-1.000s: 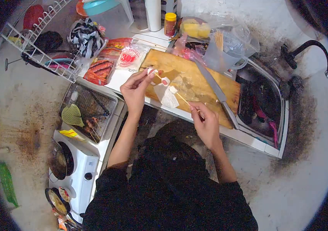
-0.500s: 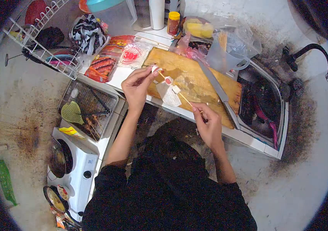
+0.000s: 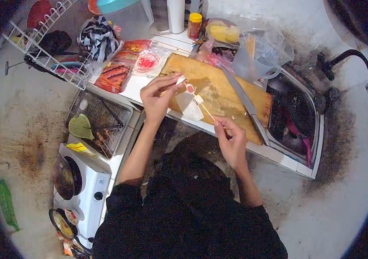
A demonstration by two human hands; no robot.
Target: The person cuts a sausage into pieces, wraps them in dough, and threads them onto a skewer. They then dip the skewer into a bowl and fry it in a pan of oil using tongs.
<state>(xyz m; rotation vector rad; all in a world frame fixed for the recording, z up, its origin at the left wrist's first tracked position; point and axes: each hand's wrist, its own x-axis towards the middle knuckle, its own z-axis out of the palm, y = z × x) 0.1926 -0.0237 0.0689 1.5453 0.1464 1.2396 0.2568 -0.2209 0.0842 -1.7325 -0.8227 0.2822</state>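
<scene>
My right hand (image 3: 231, 140) is closed around the lower end of a thin wooden skewer (image 3: 208, 112), which slants up to the left. Threaded on it are a white chunk (image 3: 198, 99) and a white piece with a red centre (image 3: 190, 88). At the skewer's tip, the fingertips of my left hand (image 3: 158, 97) pinch another small white food piece (image 3: 180, 80). Below all this lies a wooden cutting board (image 3: 218, 82), with a thin whitish sheet (image 3: 190, 109) at its front left edge. A long knife (image 3: 242, 95) rests across the board's right side.
Food packets (image 3: 114, 75) and a white bag with red print (image 3: 146, 62) lie left of the board. Behind it stand a yellow-lidded jar (image 3: 195, 26) and a jug of skewers (image 3: 251, 47). A sink (image 3: 294, 118) is at right, a gas stove (image 3: 91, 181) at lower left.
My left hand has shifted slightly right with the pinched piece, nearer to the red-centred one. My right hand has moved a little to the left with the skewer.
</scene>
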